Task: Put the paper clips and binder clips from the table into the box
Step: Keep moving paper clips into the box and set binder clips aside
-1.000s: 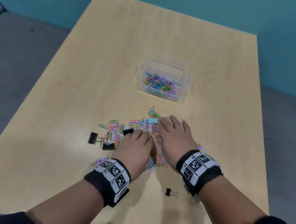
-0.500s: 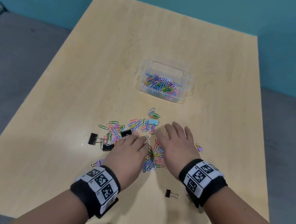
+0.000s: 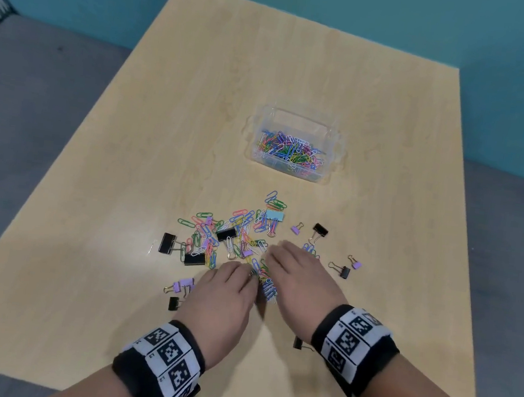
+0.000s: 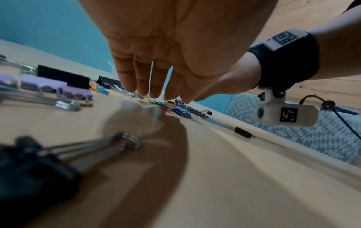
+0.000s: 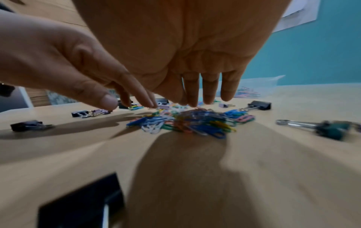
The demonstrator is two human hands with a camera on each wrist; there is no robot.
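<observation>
Coloured paper clips lie scattered mid-table, mixed with black binder clips, purple ones and a light blue one. A clear plastic box farther back holds many paper clips. My left hand and right hand lie palm down side by side, fingers straight, fingertips on a small heap of paper clips between them. The left wrist view shows my left hand with straight fingers touching the clips; the right wrist view shows my right hand likewise.
The table is light wood, with grey floor on either side and a teal wall behind. More binder clips sit right of my right hand and near the front edge.
Both hands have slid back toward me across the table, dragging a bunch of paper clips together between them. Binder clips once hidden beyond the right hand now show.
</observation>
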